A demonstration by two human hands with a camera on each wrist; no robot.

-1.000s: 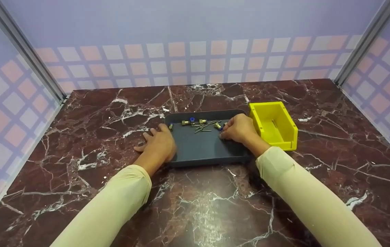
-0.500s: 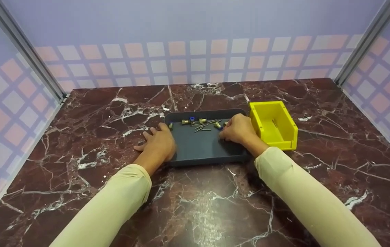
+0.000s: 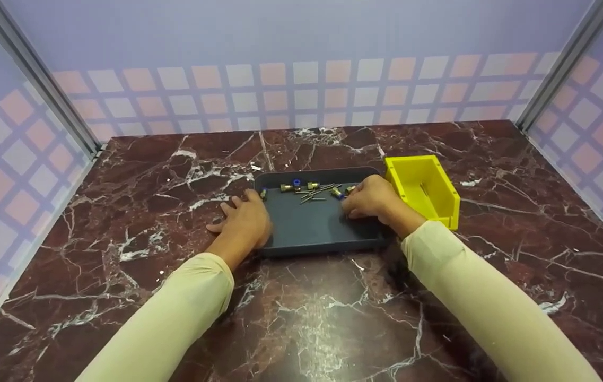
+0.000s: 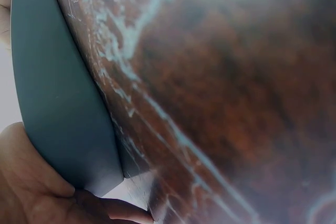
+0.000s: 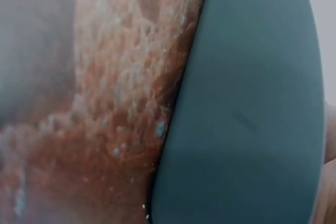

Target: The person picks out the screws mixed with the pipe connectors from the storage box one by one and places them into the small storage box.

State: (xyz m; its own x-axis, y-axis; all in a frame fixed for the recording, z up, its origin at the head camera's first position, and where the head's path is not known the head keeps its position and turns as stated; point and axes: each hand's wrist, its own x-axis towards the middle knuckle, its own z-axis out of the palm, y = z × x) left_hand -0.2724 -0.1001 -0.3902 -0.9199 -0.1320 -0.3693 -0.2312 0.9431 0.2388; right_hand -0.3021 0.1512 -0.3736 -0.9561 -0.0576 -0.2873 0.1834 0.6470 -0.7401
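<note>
A dark grey tray [image 3: 309,228] lies in front of me in the head view. My left hand [image 3: 245,217] rests on its left edge with fingers spread toward the table; the left wrist view shows this hand at the tray's corner. Inside the tray are several brass pneumatic fittings with blue collars, among them a fitting [image 3: 313,186], and a small pile of thin drill bits [image 3: 316,194]. My right hand [image 3: 370,199] is over the tray's right side, fingertips bent together and low, close to a fitting [image 3: 337,192]. I cannot tell whether the fingertips hold anything.
A yellow bin [image 3: 418,170] stands against the tray's right side, a thin drill bit [image 3: 424,189] inside it. Everything stands on a dark red marbled tabletop [image 3: 184,313]. Tiled panels [image 3: 306,90] enclose the back and sides.
My right hand has shifted slightly right, its fingertips drawing a little away from the tray's middle. My left hand, tray and bin have stayed in place.
</note>
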